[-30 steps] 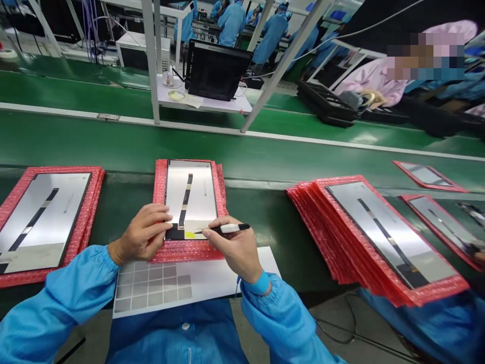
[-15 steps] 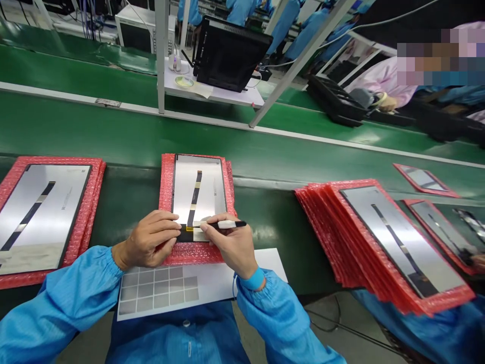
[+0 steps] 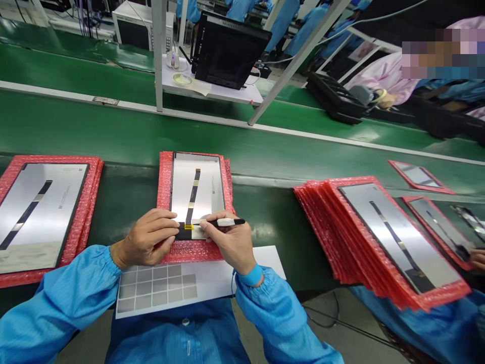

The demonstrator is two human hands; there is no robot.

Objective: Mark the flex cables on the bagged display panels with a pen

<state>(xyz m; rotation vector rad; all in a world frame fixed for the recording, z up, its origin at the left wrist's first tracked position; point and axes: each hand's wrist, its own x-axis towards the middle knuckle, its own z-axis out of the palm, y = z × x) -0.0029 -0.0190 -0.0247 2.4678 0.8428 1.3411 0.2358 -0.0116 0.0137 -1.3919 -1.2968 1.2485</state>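
Sm. illeg. txt [image 3: 213, 184] on ctr. panel [image 3: 204, 199]

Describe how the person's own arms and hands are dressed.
Both arms wear loose, wrinkled bright blue sleeves with gathered cuffs. The left hand and right hand are ungloved. A blue band circles the right wrist, with a thin cord beside it.

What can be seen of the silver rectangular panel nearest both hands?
The silver rectangular panel, metal-looking, lies flat on red bubble-wrap, long sides running away from the person. A black ribbon strip leads to a yellow piece and black patch at its near end. The left hand rests at its near left corner; the right hand holds a slim black-and-white tool over it.
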